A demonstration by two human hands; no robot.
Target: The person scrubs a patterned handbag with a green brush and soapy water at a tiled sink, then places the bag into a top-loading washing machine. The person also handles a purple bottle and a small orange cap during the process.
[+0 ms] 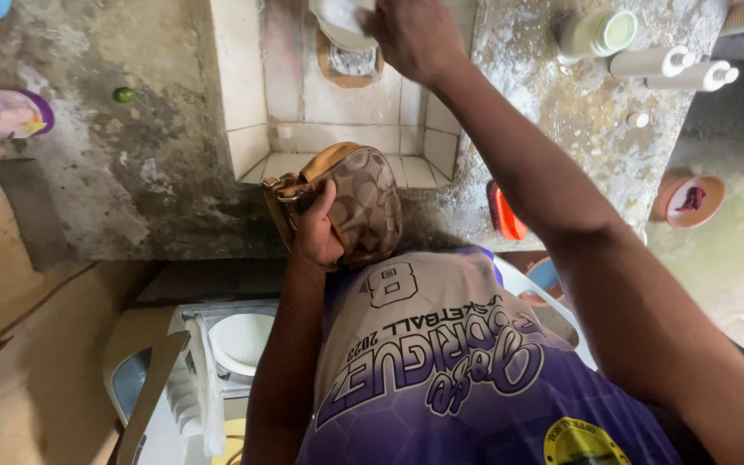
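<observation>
From the head camera I note the left hand (316, 228) curled tight around a small brown patterned purse (350, 202), thumb up along its side, holding it against the chest just above the front edge of the counter (157, 172). The purse sits over the near rim of a tiled sink (337, 129) — clear of the basin floor, not resting in it. The right hand (415, 34) is stretched out across the sink to its far end, fingers closed on a pale bowl-shaped object (337, 21) at the top edge of the view; what that object is I cannot tell. On the counter to the right lie three white bottles (647, 62) on their sides, one with a greenish cap, and a small white cap (639, 119) near them. An orange brush (505, 213) stands at the counter's front edge, just beside the right forearm. To the left a pink-and-purple container (2, 116) lies well apart from both hands — a small green object (124, 94) beside it.
</observation>
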